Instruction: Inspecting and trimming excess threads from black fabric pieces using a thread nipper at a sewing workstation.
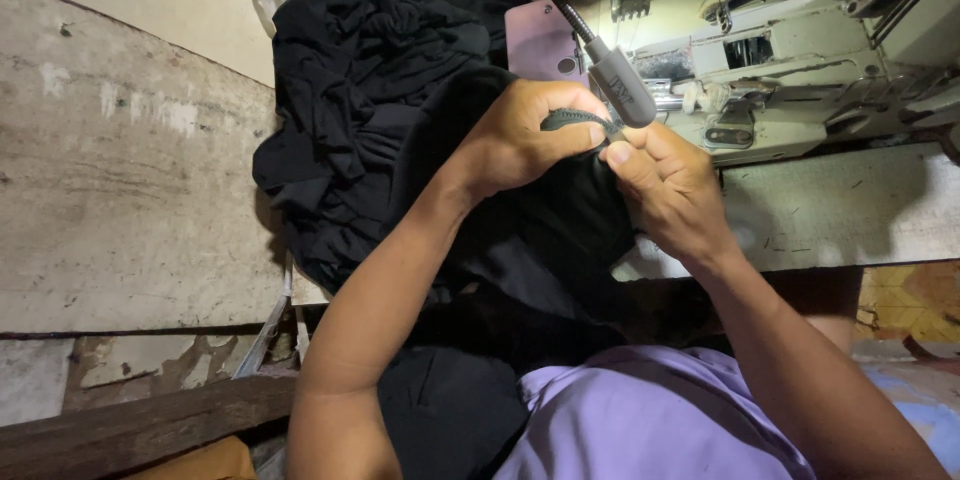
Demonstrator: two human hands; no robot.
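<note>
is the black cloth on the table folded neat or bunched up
Bunched up. The black cloth lies in a rumpled heap of creases on the table, with one edge pinched between the left hand and right hand.

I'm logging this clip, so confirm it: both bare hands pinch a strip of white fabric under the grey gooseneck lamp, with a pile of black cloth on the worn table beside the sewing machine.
One detail is wrong: the strip of fabric is black, not white. The head view shows the left hand and right hand pinching it under the grey gooseneck lamp, with the pile of black cloth on the worn table beside the sewing machine.
</note>
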